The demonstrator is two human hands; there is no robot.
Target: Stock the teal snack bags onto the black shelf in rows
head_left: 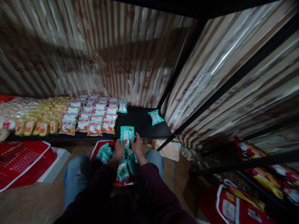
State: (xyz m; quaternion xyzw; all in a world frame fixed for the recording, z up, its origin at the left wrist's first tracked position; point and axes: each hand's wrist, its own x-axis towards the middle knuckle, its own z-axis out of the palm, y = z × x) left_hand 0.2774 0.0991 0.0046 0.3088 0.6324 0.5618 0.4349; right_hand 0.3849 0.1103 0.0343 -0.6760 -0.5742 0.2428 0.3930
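A teal snack packet is held upright between my left hand and my right hand, at the front edge of the black shelf. Each hand is closed on a lower side of it. Below my hands, a red bag between my knees holds several teal packets. One teal packet stands at the back of the shelf beside the rows of white and orange packets. Another teal packet lies near the shelf's right end.
Yellow wrapped cakes fill the shelf's left part. Red bags lie on the floor at both sides, with a white box at the left. Black metal posts and striped sheeting surround the shelf.
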